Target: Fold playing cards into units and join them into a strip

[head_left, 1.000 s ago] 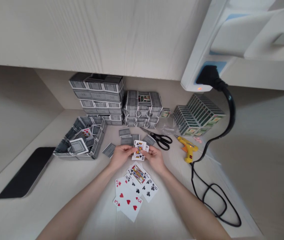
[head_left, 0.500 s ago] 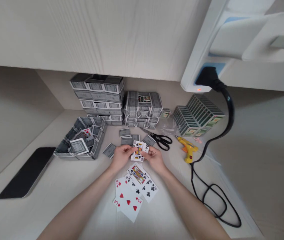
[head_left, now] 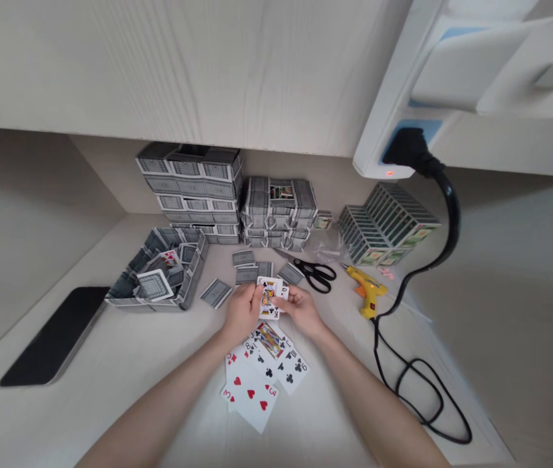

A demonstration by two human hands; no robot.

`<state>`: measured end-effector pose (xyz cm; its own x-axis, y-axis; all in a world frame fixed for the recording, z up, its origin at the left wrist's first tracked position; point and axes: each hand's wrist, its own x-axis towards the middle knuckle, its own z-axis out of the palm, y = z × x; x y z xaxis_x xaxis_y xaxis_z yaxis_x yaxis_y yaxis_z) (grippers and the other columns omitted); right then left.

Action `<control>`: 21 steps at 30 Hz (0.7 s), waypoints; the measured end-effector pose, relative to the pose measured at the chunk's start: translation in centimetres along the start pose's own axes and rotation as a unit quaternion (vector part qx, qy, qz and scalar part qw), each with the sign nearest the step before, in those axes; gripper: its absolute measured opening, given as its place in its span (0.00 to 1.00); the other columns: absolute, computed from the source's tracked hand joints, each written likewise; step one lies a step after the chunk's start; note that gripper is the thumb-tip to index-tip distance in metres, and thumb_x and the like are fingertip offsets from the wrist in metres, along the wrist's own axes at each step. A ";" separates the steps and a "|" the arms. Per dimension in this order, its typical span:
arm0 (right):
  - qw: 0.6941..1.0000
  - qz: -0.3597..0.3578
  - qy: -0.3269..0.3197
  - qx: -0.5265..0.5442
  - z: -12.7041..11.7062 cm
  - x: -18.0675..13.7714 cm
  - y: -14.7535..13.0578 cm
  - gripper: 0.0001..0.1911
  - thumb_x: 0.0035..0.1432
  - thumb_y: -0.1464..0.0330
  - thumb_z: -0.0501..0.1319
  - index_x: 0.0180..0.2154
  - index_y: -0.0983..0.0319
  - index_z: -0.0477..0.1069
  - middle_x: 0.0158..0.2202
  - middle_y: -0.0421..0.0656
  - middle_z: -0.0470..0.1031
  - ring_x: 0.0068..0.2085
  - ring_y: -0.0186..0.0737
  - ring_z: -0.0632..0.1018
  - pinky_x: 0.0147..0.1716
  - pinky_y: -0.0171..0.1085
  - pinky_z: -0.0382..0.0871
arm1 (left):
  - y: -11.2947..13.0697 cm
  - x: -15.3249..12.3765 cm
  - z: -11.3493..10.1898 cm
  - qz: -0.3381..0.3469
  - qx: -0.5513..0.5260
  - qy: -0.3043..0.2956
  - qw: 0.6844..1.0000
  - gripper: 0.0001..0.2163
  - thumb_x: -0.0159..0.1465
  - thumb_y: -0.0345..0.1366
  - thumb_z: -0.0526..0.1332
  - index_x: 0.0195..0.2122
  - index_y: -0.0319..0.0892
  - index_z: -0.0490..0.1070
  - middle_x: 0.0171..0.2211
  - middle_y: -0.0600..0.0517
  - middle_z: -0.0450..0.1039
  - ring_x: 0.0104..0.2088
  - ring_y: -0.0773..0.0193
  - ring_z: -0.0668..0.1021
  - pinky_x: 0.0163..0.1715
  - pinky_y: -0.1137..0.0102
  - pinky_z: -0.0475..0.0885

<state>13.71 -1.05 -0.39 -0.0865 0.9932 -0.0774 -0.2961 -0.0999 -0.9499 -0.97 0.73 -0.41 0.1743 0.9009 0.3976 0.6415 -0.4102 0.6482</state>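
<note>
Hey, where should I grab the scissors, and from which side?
Probably take the scissors by the black handles, coming from the right and the near side. They lie flat, loops turned that way, with the blades pointing far and left, so that approach should stay clear of the edges. Your right hand is nearer, but it's holding cards.
</note>
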 end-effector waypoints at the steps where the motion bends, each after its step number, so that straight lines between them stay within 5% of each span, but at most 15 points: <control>1: 1.000 0.002 -0.003 0.003 0.0 0.0 -0.1 0.15 0.38 0.63 0.69 0.30 0.64 0.71 0.26 0.40 0.77 0.26 0.36 0.75 0.28 0.36 0.70 | 0.0 0.0 0.0 0.007 0.006 -0.001 1.000 0.15 0.64 0.38 0.45 0.21 0.41 0.60 0.20 0.53 0.64 0.24 0.66 0.67 0.26 0.72 0.59; 13: 0.999 -0.031 0.009 -0.035 0.1 0.0 1.0 0.14 0.39 0.62 0.68 0.25 0.62 0.68 0.22 0.38 0.73 0.22 0.33 0.71 0.24 0.33 0.67 | -0.2 0.0 -0.4 -0.016 -0.094 0.006 0.995 0.18 0.63 0.40 0.48 0.16 0.41 0.56 0.17 0.55 0.60 0.22 0.69 0.65 0.26 0.73 0.60; 21: 0.998 -0.024 -0.021 -0.047 0.1 0.0 1.3 0.15 0.39 0.61 0.68 0.25 0.62 0.68 0.20 0.37 0.71 0.21 0.32 0.69 0.22 0.32 0.66 | 0.3 0.0 -0.4 -0.024 -0.032 0.014 0.999 0.19 0.64 0.41 0.46 0.16 0.41 0.58 0.16 0.55 0.61 0.20 0.70 0.64 0.22 0.73 0.58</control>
<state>13.24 -1.15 -1.58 -0.1155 0.9931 -0.0210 -0.2099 -0.0451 -0.9767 -1.07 0.56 0.00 0.1239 0.9156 0.3824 0.5985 -0.3764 0.7072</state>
